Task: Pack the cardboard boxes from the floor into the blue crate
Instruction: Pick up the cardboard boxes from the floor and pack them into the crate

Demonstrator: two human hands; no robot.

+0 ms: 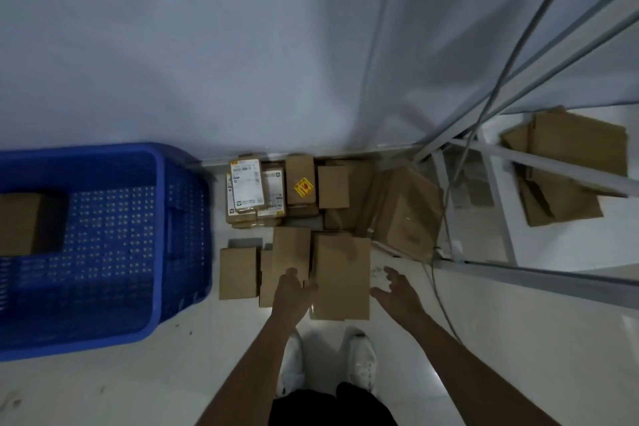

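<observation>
Floor (415,339) | cardboard box (342,273) between hands: left (292,290), right (397,290)

Materials and finishes — floor area by the wall

The blue crate (179,218) is moulded plastic, perforated walls and base, slight sheen. The boxes (340,273) are plain matt brown cardboard; one carries a glossy yellow sticker (303,187), and several boxes at the back bear white paper labels (246,185). The floor (207,373) is smooth, pale and faintly reflective. The rack frame (539,157) looks like grey painted metal — matt. The shoes (361,361) are white, material unclear.
</observation>
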